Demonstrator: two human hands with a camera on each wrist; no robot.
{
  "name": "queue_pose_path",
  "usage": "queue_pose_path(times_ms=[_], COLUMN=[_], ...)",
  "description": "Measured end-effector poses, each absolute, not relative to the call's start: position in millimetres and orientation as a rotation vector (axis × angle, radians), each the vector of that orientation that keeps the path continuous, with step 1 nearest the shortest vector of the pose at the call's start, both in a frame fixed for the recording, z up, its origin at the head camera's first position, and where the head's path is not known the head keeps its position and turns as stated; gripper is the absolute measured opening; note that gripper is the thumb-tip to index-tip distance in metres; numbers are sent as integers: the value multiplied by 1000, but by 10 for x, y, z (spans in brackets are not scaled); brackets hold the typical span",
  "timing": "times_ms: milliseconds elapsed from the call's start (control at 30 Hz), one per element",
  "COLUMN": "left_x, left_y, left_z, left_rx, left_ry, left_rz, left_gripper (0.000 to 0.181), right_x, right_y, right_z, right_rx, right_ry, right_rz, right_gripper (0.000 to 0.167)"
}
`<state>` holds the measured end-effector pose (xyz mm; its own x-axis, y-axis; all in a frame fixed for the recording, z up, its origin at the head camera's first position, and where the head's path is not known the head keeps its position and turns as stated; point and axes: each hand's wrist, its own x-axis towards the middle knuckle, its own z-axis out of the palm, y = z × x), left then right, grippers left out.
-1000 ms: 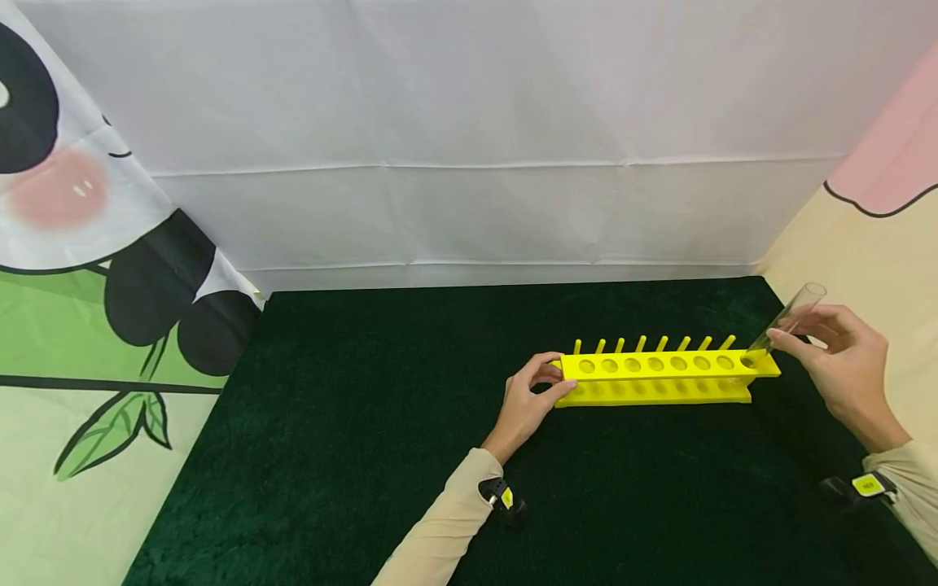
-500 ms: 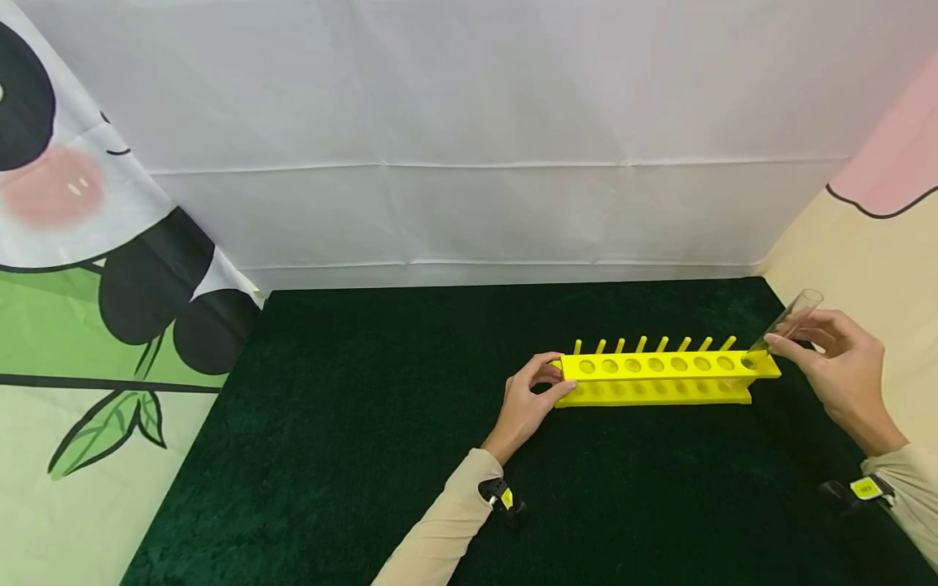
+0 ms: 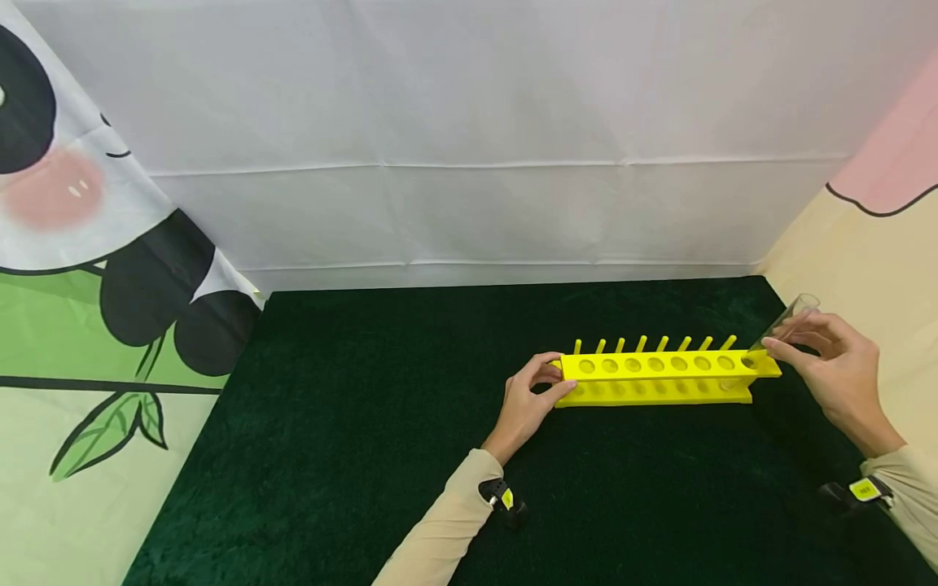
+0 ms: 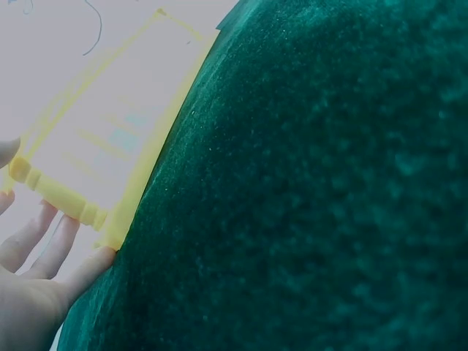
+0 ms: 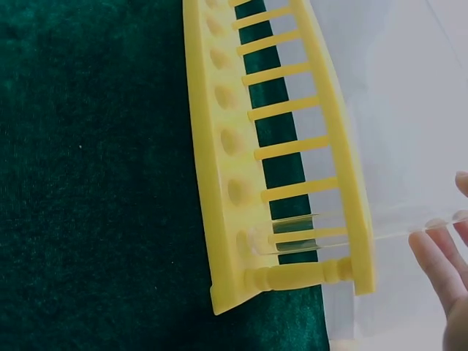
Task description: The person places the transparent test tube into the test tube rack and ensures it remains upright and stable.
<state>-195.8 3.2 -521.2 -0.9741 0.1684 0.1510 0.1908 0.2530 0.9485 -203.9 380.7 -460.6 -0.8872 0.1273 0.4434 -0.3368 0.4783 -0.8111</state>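
A yellow test tube rack (image 3: 657,378) stands on the dark green cloth, with a row of round holes and several pegs along its back. My left hand (image 3: 522,409) grips the rack's left end between thumb and fingers; in the left wrist view the fingertips touch its end post (image 4: 62,203). Between the thumb and fingers of my right hand (image 3: 837,376) is a clear glass test tube (image 3: 795,312), tilted to the right. It passes through the rightmost hole. In the right wrist view the tube's lower end (image 5: 292,232) lies at the bottom plate's last hollow.
Dark green cloth (image 3: 381,407) covers the table. A white sheet (image 3: 469,212) hangs behind it. Printed cloths stand at the left (image 3: 157,268) and the right (image 3: 872,268), the right one close to the right hand.
My right hand has moved slightly down and left, and the test tube has sunk a little deeper into the rack. The left hand and rack have kept still.
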Motion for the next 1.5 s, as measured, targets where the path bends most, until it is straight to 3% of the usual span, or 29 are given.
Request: queue_pose_path(times_ms=[1500], left_x=[-2010], left_y=[-95], left_z=[-5150], left_rx=[-417], left_ry=[-2545], left_rz=[-1819], left_gripper=[46], right_x=[-1980], right_y=[3762], right_z=[-4702], right_rx=[155], right_ry=[-2352], right_rz=[1582], right_gripper=[29])
